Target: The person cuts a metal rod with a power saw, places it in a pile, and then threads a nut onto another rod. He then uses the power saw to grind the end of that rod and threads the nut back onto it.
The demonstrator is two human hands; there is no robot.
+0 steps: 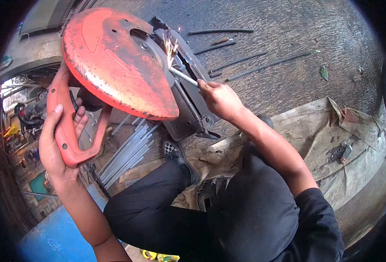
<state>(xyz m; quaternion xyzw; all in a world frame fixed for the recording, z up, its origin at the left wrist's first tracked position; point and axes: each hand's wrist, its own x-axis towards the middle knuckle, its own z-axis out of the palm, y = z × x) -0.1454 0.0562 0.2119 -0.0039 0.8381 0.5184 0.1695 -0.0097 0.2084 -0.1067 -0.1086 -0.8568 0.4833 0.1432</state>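
Observation:
A cut-off saw with a scuffed red guard (114,65) fills the upper left, above its dark metal base (175,120). My left hand (55,144) is wrapped round the saw's red loop handle (66,124), fingers near the trigger. Gripped in my right hand (221,101) is a short silver metal rod (185,77), its far end up against the cutting disc (161,54). Bright sparks (170,47) spray upward where rod and disc meet. The guard hides most of the disc.
Several dark rods (267,65) lie on the wet, rough floor beyond the saw. A bundle of silver rods (129,153) rests by my shoe (180,161). A dirty cloth sheet (315,131) spreads at right; a blue panel (62,227) stands lower left.

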